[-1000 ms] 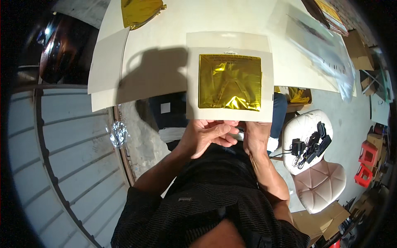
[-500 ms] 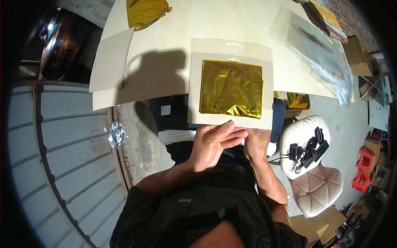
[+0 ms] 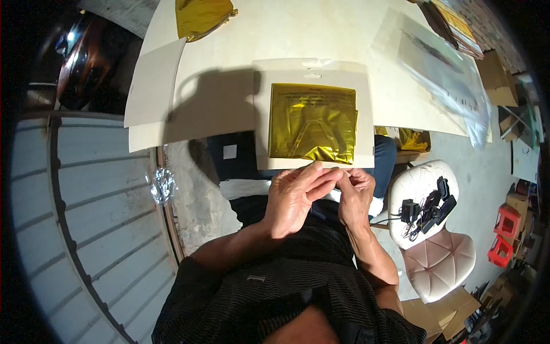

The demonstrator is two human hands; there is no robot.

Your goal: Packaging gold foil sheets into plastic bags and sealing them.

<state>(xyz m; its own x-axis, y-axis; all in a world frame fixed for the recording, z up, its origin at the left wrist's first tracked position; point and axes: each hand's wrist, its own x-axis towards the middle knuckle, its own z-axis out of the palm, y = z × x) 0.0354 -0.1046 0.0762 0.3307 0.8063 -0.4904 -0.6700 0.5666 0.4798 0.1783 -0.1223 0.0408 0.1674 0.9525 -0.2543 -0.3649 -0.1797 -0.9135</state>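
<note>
Over the near edge of the counter (image 3: 246, 51), see the gold foil packet (image 3: 312, 123) on its pale card (image 3: 365, 143), shifted leftwards within half a second. At the card's lower edge, see the left hand (image 3: 286, 200) loosely extended and the right hand (image 3: 356, 198), earlier partly hidden, now curled in view; cannot tell whether grasping or released. Beyond, find a gold foil bundle (image 3: 201, 17) and clear bags (image 3: 441, 80).
</note>
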